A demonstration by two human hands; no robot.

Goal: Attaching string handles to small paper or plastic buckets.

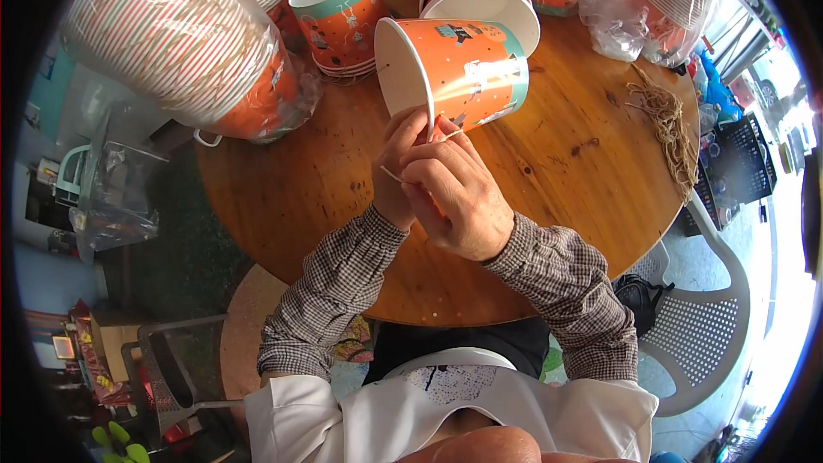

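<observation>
An orange paper bucket [467,64] with a teal band at its base lies tipped on its side above the wooden table, its white mouth facing left. My left hand [399,163] is closed on the bucket's near rim. My right hand [459,193] is pinched close beside it, with a thin beige cord [452,135] running between the fingers. One cord end sticks out to the left of the right hand. Where the cord meets the bucket wall is hidden by my fingers.
A bagged stack of buckets [184,43] stands at left. Beyond are an upside-down bucket stack [339,21], a white nested stack [480,9] on its side and more bagged stacks [677,0]. Loose cords [673,124] hang near the right table edge [686,180], by a grey chair [707,326].
</observation>
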